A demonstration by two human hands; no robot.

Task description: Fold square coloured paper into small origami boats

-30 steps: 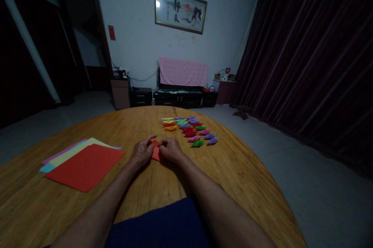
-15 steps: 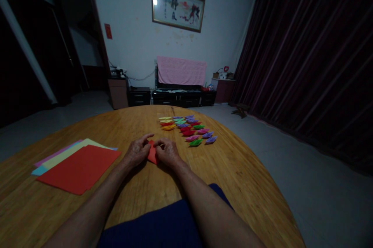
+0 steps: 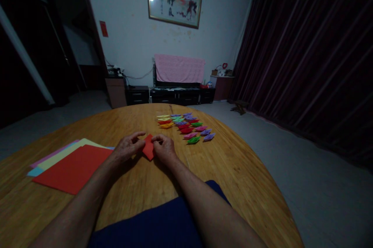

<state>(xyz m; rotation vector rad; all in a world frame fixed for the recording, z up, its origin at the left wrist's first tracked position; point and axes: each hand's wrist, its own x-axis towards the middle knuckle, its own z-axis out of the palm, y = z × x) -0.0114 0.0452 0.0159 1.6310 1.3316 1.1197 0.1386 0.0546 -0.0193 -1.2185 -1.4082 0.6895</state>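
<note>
1. The folded red paper (image 3: 149, 147) lies on the wooden table (image 3: 239, 174), pinched between both hands
2. It looks light, thin and easily creased, best held by its edges
3. Left hand (image 3: 126, 147) and right hand (image 3: 164, 148) each grasp a side
4. Beyond the red paper sit small folded paper boats (image 3: 186, 126); left of it, flat coloured sheets (image 3: 70, 162)
5. The wall picture's (image 3: 173, 1) writing is unreadable

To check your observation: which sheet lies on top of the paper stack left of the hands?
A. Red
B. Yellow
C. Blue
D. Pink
A: the red sheet lies on top of the stack, with yellow, pink and blue edges showing beneath it, left of the left hand on the table.
</note>
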